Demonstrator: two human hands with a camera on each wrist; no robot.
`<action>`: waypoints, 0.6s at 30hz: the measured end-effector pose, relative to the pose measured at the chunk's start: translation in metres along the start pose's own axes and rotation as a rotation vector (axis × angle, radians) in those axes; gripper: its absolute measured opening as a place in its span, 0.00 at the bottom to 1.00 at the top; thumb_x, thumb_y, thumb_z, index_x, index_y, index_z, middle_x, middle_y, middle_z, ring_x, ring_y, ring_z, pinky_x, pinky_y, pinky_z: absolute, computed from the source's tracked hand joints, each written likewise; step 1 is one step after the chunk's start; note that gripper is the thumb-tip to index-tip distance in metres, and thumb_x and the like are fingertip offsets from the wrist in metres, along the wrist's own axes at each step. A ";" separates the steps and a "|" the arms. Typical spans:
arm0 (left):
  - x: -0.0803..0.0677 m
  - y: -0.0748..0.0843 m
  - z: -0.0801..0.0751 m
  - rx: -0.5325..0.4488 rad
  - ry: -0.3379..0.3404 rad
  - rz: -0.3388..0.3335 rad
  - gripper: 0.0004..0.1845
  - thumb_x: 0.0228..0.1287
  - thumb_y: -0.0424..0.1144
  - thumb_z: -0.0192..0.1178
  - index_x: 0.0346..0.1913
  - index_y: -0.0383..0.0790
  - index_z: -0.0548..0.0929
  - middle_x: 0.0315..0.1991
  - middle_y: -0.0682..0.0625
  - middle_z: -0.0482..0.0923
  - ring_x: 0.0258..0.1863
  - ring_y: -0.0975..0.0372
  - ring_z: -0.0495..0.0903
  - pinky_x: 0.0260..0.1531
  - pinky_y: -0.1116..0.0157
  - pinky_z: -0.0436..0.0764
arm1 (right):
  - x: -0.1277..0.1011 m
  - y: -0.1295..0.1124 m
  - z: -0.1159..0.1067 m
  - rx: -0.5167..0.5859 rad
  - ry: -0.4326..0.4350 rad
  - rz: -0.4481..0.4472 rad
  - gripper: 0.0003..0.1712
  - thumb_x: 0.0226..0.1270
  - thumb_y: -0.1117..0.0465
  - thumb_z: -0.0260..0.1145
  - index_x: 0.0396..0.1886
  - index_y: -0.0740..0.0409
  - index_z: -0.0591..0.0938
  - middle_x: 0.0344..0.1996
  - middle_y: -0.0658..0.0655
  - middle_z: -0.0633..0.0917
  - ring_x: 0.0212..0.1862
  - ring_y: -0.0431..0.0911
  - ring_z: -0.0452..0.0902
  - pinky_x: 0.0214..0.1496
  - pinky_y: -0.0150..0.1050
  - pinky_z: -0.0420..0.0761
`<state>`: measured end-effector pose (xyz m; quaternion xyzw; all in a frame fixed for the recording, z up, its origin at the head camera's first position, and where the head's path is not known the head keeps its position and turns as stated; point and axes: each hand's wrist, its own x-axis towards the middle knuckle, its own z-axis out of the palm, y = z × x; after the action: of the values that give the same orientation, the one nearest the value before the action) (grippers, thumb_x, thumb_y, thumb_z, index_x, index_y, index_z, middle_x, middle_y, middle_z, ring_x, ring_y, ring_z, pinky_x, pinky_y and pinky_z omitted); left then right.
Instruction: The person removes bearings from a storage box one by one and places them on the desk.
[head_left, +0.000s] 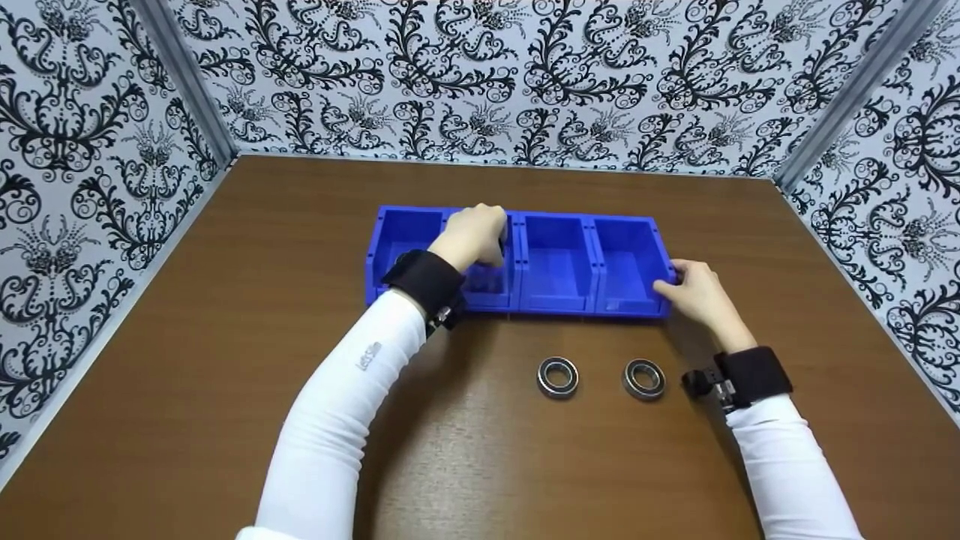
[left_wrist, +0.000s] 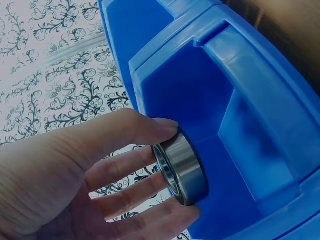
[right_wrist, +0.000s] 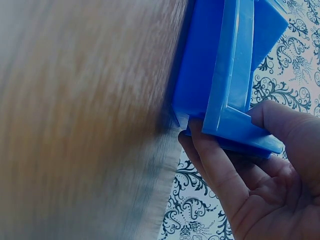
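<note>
Four joined blue bins [head_left: 559, 222] stand in a row at mid table. My left hand [head_left: 480, 234] reaches into the second bin from the left. There its thumb and fingers [left_wrist: 130, 190] pinch a steel ring bearing [left_wrist: 182, 167] by its rim, just above the bin's floor [left_wrist: 235, 165]. My right hand [head_left: 688, 286] grips the right end of the row, thumb on the corner flange [right_wrist: 235, 125] and fingers against the outer wall. Two more bearings [head_left: 557, 376] [head_left: 643, 379] lie flat on the table in front of the bins.
The brown table [head_left: 225, 375] is walled on three sides by black-and-white patterned panels [head_left: 90, 150]. The two right bins look bare inside. My left wrist band hides part of the leftmost bin.
</note>
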<state>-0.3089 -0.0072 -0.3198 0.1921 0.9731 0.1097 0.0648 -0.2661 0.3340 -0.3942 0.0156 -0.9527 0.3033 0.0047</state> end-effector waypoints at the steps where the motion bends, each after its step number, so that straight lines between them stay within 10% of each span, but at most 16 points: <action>1: 0.000 0.000 0.000 0.001 0.002 0.000 0.16 0.51 0.31 0.67 0.46 0.41 0.88 0.51 0.43 0.88 0.53 0.46 0.86 0.51 0.49 0.86 | 0.000 0.000 0.000 -0.002 -0.001 -0.002 0.30 0.67 0.63 0.60 0.64 0.79 0.75 0.42 0.72 0.88 0.24 0.33 0.73 0.27 0.27 0.73; 18: -0.002 0.002 -0.006 0.022 0.025 -0.001 0.13 0.50 0.31 0.67 0.41 0.41 0.88 0.49 0.43 0.88 0.50 0.47 0.87 0.48 0.49 0.86 | 0.001 -0.001 0.000 -0.012 -0.007 0.007 0.30 0.68 0.62 0.61 0.64 0.78 0.75 0.47 0.73 0.87 0.31 0.37 0.77 0.33 0.26 0.74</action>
<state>-0.3070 -0.0073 -0.3129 0.1909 0.9750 0.1014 0.0507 -0.2667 0.3329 -0.3938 0.0134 -0.9545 0.2978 0.0002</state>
